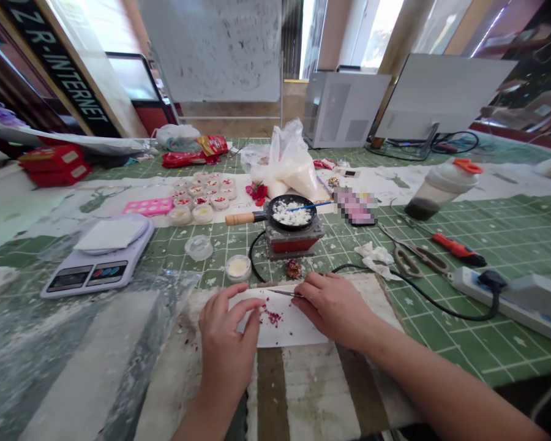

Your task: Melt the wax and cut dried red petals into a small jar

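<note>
My right hand (333, 306) grips a thin pointed metal tool (284, 293), its tip pointing left over a white sheet of paper (287, 337). My left hand (229, 331) is at the paper's left side, with thumb and forefinger brought together; whatever may be between them is too small to make out. Between the hands, dark red petal bits (272, 316) lie scattered on the paper. Just beyond the paper is a dried flower (293, 268). A small open jar (238, 267) with pale contents stands beyond my left hand, near a clear lid (199, 247).
A black pan (292, 212) of white flakes sits on a small heater (294, 240). Left is a kitchen scale (98, 257); behind are several petal-topped jars (204, 191) and a plastic bag (291, 165). Right are scissors (416, 254), a screwdriver (459, 248), a power strip (509, 300) and a bottle (443, 190).
</note>
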### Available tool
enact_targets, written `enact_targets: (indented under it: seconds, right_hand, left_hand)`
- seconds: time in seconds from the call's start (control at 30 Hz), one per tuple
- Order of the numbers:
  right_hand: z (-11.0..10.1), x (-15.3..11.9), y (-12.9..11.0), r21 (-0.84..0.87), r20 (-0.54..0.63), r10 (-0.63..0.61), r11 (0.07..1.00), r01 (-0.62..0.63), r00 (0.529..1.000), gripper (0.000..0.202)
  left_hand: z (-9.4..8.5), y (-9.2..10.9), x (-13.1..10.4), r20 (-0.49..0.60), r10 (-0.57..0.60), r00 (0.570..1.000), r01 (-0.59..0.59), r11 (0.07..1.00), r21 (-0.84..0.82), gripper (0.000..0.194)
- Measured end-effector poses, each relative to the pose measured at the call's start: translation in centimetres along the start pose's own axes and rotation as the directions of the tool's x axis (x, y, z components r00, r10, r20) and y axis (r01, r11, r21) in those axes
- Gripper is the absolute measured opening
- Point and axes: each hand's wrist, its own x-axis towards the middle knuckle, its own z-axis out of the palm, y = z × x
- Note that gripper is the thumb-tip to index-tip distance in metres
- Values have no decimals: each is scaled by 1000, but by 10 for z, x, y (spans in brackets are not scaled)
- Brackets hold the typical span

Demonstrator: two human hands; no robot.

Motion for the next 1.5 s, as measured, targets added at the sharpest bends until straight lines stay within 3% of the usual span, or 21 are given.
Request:
enact_targets:
  seconds: [0.1, 0.27, 0.37, 0.47, 0.73, 0.83, 0.97, 1.07, 1.17, 1.3, 1.43, 1.5]
  right_hand:
    - [3, 1, -2, -13, 10, 11, 1000, -11, 1000, 24]
    - [5, 1, -4, 8, 60, -57, 998, 56, 997, 21]
    - [4, 0, -4, 40, 66, -126, 992, 123, 990, 21]
    - [4, 3, -4, 24, 37, -110, 994, 109, 993, 22]
    - [2, 9, -2, 66, 12, -208, 976, 207, 978, 18]
    - [-8, 2, 8, 72, -20, -105, 992, 107, 994, 21]
    - [-15, -8, 11, -10, 56, 56, 998, -55, 997, 23]
    - [-14, -10, 4, 29, 154, 22, 999, -27, 988, 20]
    - [-17, -10, 1, 122, 200, -27, 993, 2, 979, 19]
    - [-29, -12, 15, 66, 235, 166, 980, -186, 958, 20]
    - [-39, -20, 42, -8, 268, 373, 923, -385, 888, 20]
    - [-42, -24, 53, -12, 292, 425, 897, -441, 857, 21]
  left_hand:
    - [-1, 1, 1, 3, -32, 999, 33, 998, -50, 22]
    - [-4, 3, 2, -11, -105, 994, 103, 989, -105, 15]
    - [-6, 2, 1, 18, -221, 975, 220, 953, -207, 16]
    - [-8, 0, 0, 57, -332, 942, 333, 896, -293, 20]
    - [-6, -6, 0, -24, -370, 929, 342, 880, -330, 16]
    - [-10, -11, -7, 56, -420, 906, 412, 840, -353, 24]
    - [-25, -19, -18, 217, -484, 847, 525, 825, -209, 40]
    - [-32, -26, -18, 303, -554, 776, 607, 787, -115, 49]
    - [-33, -30, -8, 387, -558, 734, 653, 737, -176, 51]
    - [-31, -29, 7, 443, -552, 707, 669, 725, -164, 54]
    - [-28, -30, 17, 386, -582, 715, 648, 760, -55, 57]
    - [-28, -32, 20, 411, -558, 721, 631, 774, -54, 54]
